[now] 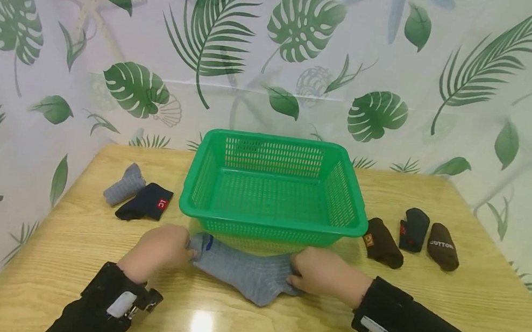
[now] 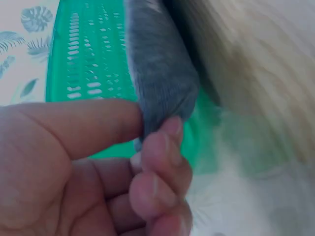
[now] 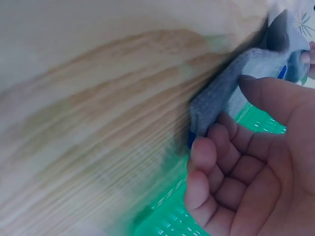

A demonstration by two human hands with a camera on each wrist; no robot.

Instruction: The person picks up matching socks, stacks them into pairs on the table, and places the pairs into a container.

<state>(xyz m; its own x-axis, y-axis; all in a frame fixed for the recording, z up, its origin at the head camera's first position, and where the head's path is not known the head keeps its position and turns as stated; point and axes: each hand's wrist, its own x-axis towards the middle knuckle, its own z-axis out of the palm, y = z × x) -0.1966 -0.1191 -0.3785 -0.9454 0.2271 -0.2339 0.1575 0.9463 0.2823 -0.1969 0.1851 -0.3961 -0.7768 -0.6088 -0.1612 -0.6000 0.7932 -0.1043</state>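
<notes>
A grey-blue sock with a small dark blue mark stretches sideways between both hands, low over the wooden table. My left hand pinches the sock's left end; in the left wrist view the thumb and curled fingers meet on the grey knit. My right hand holds the other end. The right wrist view shows that hand's thumb against the sock, with the fingers curled beneath. Just beyond the sock stands a green plastic basket.
Left of the basket lie a grey sock and a navy sock with a red label. To its right are a brown sock, a dark sock with red and a brown sock lettered COTTON. Leaf-patterned cloth rises behind the table.
</notes>
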